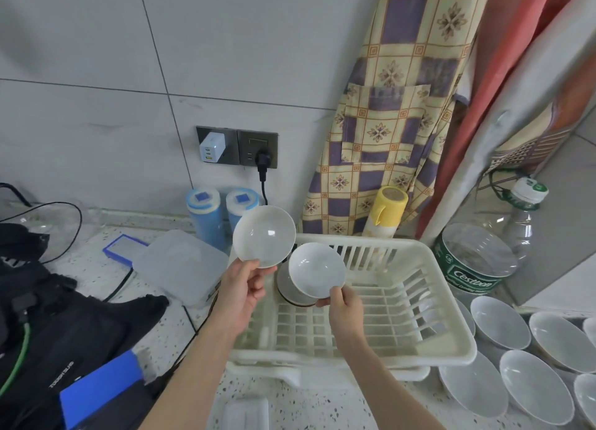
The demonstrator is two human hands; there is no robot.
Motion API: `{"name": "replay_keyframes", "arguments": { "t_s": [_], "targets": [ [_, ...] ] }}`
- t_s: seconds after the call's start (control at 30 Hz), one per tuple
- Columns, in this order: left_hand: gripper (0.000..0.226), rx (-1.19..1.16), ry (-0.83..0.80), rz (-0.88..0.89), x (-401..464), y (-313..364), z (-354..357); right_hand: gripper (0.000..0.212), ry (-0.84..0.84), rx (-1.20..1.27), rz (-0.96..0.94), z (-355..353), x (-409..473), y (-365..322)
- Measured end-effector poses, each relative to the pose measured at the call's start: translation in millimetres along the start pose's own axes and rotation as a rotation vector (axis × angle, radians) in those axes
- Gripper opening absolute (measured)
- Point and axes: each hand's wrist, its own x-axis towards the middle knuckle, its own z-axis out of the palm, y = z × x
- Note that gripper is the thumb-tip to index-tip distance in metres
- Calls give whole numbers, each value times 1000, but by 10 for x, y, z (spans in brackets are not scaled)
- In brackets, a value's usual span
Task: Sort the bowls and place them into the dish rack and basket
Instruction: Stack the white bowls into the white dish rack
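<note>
Head view: two hands over a cream basket [429,304].
Left hand [242,287]: pinches the rim of a raised white bowl [264,236].
Right hand [343,307]: pinches a second bowl [317,275] above a tilted stack [292,289] inside the basket.
Counter, right: loose bowls [535,384].

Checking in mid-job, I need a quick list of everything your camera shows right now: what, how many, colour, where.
Held bowls: 2, white; one in the left hand, one in the right hand, both above the rack's left end.
Bowls in rack: a small stack, white, count unclear, back left corner.
Dish rack: 1, cream, centre counter.
Loose bowls: at least six, white, right of rack.
Water bottle: 1, clear, green label, right rear.
Canisters: 2, blue, by wall.
Yellow-capped bottle: 1, behind rack.
Lidded box: 1, translucent, left of rack.
Apron: 1, checked purple-cream, hanging.
Black bag: 1, left.
Left hand: fingers pinch a bowl rim.
Right hand: fingers pinch a bowl rim.
</note>
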Motion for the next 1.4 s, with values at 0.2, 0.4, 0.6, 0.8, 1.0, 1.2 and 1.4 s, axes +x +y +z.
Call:
{"name": "replay_keyframes", "arguments": {
  "t_s": [0.2,0.4,0.6,0.8,1.0,1.2,1.4],
  "targets": [
    [13,54,3,-42,5,-5,-18,25,-54,-96,11,43,70,-90],
    [15,48,-1,-59,8,-2,-32,22,-88,-68,93,44,113,-146],
    [18,60,-4,-57,11,-2,-40,17,-107,-44,148,28,148,-144],
    [16,103,-8,-59,4,-15,-28,17,-140,-62,159,32,158,-152],
    [22,193,10,-14,-32,-21,-17,24,-145,-82,177,49,139,-149],
    [33,233,57,61,-101,-19,-8,40,-138,-92,178,87,119,-114],
    [26,321,69,95,-158,-23,-46,36,-131,-69,126,81,86,-33]
  ]
}}
